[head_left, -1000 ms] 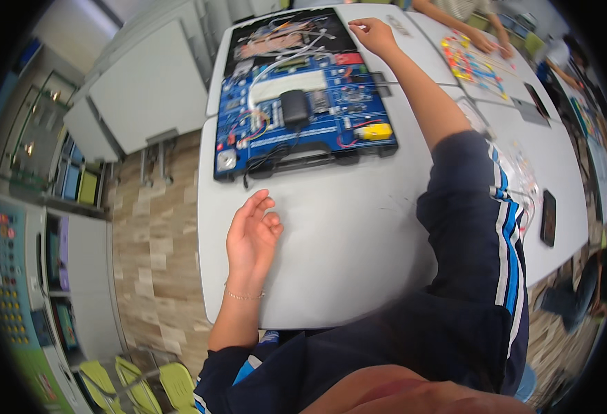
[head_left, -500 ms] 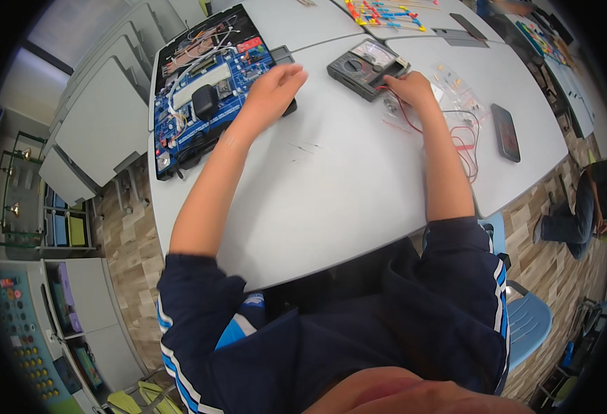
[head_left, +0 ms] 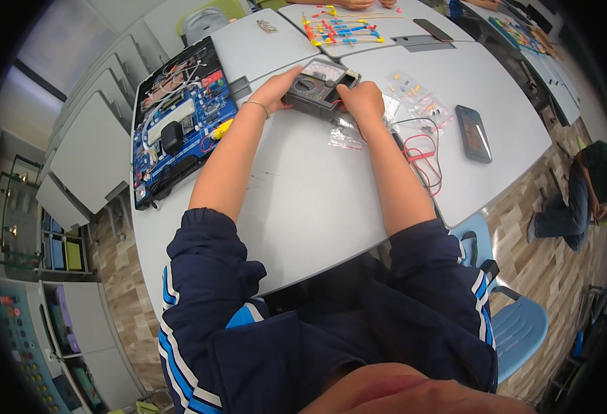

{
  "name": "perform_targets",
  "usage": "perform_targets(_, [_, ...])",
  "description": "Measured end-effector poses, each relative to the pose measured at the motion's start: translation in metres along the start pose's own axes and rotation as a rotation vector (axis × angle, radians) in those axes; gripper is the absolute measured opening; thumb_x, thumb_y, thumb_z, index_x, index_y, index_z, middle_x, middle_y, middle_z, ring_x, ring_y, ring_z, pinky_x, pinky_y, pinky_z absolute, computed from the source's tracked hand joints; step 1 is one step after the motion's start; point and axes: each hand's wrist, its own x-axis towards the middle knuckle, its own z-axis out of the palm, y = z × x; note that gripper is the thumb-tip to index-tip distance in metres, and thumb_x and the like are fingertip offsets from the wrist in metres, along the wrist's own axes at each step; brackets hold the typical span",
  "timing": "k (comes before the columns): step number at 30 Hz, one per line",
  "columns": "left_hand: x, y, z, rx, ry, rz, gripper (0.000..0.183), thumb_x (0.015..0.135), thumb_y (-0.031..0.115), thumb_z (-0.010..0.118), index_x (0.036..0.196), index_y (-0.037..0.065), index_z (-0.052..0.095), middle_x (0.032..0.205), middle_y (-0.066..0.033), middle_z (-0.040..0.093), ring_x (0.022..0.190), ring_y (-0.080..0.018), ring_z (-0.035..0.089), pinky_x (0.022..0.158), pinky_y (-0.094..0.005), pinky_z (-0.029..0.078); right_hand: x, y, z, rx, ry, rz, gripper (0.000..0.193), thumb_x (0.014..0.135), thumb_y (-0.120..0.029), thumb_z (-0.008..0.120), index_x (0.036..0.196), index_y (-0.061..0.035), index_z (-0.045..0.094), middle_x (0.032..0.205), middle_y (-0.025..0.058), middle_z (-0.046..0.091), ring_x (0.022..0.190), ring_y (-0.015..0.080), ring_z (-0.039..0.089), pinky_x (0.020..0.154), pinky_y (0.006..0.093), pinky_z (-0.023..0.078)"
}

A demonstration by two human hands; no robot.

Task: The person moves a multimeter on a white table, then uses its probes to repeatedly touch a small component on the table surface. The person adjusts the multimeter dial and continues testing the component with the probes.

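Observation:
A black analog multimeter (head_left: 306,87) with a needle scale and a round dial is between my two hands. My left hand (head_left: 274,91) grips its left side, fingers along the far edge. My right hand (head_left: 363,102) is closed on its right side, with the fingertips at an open recess where a bit of red lead shows. The underside of the multimeter is hidden, so I cannot tell whether it is lifted off the table. Red and black test leads (head_left: 424,160) lie looped beside my right forearm. Thin wire-legged parts (head_left: 267,173) lie near my left forearm.
At left lies an open case with a blue circuit board (head_left: 179,124), and a yellow part (head_left: 222,129) at its edge. Clear bags of small components (head_left: 414,96) and a phone (head_left: 474,133) lie at right. Colourful connected sticks (head_left: 341,31) are at the far side, near another person's hands (head_left: 355,3).
My left hand has moved from over the circuit board to the multimeter's left side and closed on it. My right hand stays at the multimeter's right side. The whole view has shifted.

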Motion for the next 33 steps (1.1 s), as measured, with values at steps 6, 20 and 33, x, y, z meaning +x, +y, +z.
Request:
perform_targets(6, [-0.06,-0.003,-0.049,-0.016,0.15,0.208,0.06,0.107,0.049,0.044,0.123,-0.005,0.065,0.117,-0.0093,0.069,0.103,-0.0168,0.06,0.095,-0.0339,0.048,-0.049,-0.037,-0.014,0.093,0.112,-0.333,0.035,0.08,-0.038,0.071,0.076,-0.0039,0.076,0.067,0.0093,0.073,0.066,0.0264,0.072,0.064,0.0393,0.056])
perform_targets(20, [-0.288,-0.155,-0.173,-0.342,0.428,0.205,0.046,0.111,0.03,0.046,0.134,-0.008,0.058,0.13,-0.011,0.066,0.118,-0.0142,0.059,0.105,-0.0298,0.044,-0.199,-0.094,0.12,-0.107,-0.293,-0.786,0.034,0.088,-0.036,0.069,0.096,-0.0039,0.077,0.076,0.0096,0.075,0.068,0.0263,0.071,0.061,0.0387,0.054])
perform_targets(33, [-0.274,-0.191,-0.195,-0.426,0.459,0.181,0.046,0.112,0.032,0.044,0.137,-0.004,0.056,0.131,-0.0076,0.066,0.117,-0.0137,0.058,0.103,-0.0286,0.043,-0.204,-0.1,0.168,-0.117,-0.224,-0.848,0.033,0.093,-0.038,0.067,0.096,-0.0065,0.077,0.078,0.0138,0.074,0.078,0.0337,0.073,0.069,0.0464,0.057])
